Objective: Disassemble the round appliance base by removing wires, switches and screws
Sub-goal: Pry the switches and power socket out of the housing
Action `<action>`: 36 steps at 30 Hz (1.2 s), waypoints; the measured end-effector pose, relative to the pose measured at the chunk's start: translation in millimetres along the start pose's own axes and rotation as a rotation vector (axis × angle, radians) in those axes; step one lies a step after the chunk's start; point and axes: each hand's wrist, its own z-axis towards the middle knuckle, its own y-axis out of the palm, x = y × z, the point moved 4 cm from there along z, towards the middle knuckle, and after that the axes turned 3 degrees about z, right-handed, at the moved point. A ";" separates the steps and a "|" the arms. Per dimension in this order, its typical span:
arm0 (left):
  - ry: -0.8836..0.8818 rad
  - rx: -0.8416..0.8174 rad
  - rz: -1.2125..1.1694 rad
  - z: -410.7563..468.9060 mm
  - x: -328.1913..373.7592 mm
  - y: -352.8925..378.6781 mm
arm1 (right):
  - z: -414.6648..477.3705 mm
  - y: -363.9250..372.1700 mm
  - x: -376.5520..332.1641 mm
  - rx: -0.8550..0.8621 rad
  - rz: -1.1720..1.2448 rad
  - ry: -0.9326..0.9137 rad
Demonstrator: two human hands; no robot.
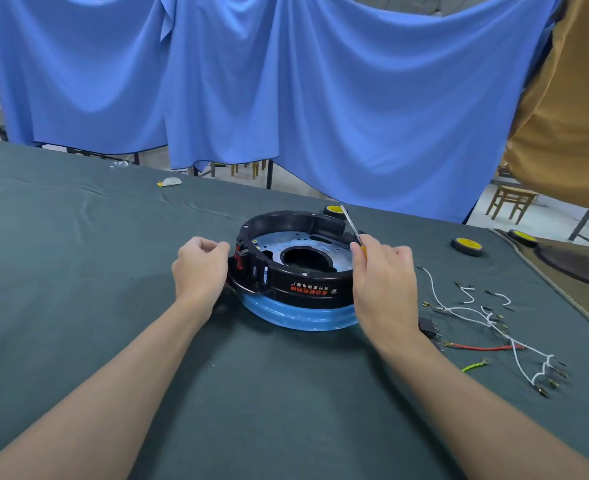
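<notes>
The round appliance base (306, 289) is a black plastic ring over a blue film-wrapped rim, with a metal plate and a round hole inside. It sits mid-table. My left hand (201, 268) has curled fingers against the base's left side, by the red switch (239, 256). My right hand (384, 282) grips a screwdriver (351, 227) with a yellow handle, its shaft pointing up and away over the base's right edge. Loose white wires (466, 311), a red wire (480, 348) and a green-yellow wire (474, 365) lie on the cloth to the right, beside a small black switch (428, 326).
The table is covered in dark green cloth (78, 271). Black discs with yellow centres (466, 244) lie at the back right, dark parts (584, 265) at the right edge. A small white item (170, 182) lies far left. Blue sheets (286, 81) hang behind; a wooden stool (511, 202) stands beyond.
</notes>
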 end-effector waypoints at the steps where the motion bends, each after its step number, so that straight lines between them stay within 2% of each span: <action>1: 0.013 -0.010 0.019 -0.1 0.1 0.8 | -1.1 -3.0 -1.8 0.051 -0.018 0.023; 3: 0.024 -0.026 0.031 1.5 0.1 2.6 | -10.1 -10.1 -10.0 0.203 0.022 0.070; 5: 0.026 -0.029 0.031 3.3 0.2 4.2 | -20.7 -9.9 -19.6 0.274 0.076 0.075; 8: 0.045 -0.031 0.029 2.0 1.8 5.4 | -20.7 -3.5 -15.6 0.234 0.124 0.067; 11: 0.046 -0.076 -0.006 0.0 1.8 6.5 | -7.1 4.0 -2.0 0.081 0.160 0.086; 14: 0.043 -0.117 0.032 -2.9 4.3 7.8 | 0.6 -0.3 2.5 0.061 0.074 0.110; 18: 0.080 -0.083 0.093 -6.4 8.7 6.1 | -17.9 -22.3 -26.7 0.211 0.074 -0.131; 21: 0.120 -0.113 0.081 -10.4 13.8 6.6 | -41.7 -16.4 -47.3 0.086 0.086 -0.357; 23: 0.164 -0.180 0.069 -14.2 17.5 9.0 | -54.7 -10.0 -53.4 -0.011 0.058 -0.422; 29: 0.265 -0.332 0.018 -20.3 22.9 12.9 | -64.4 6.3 -50.7 -0.353 0.026 -0.304; 36: 0.239 -0.370 0.063 -16.9 19.1 16.1 | -63.0 3.5 -57.9 -0.434 0.073 -0.259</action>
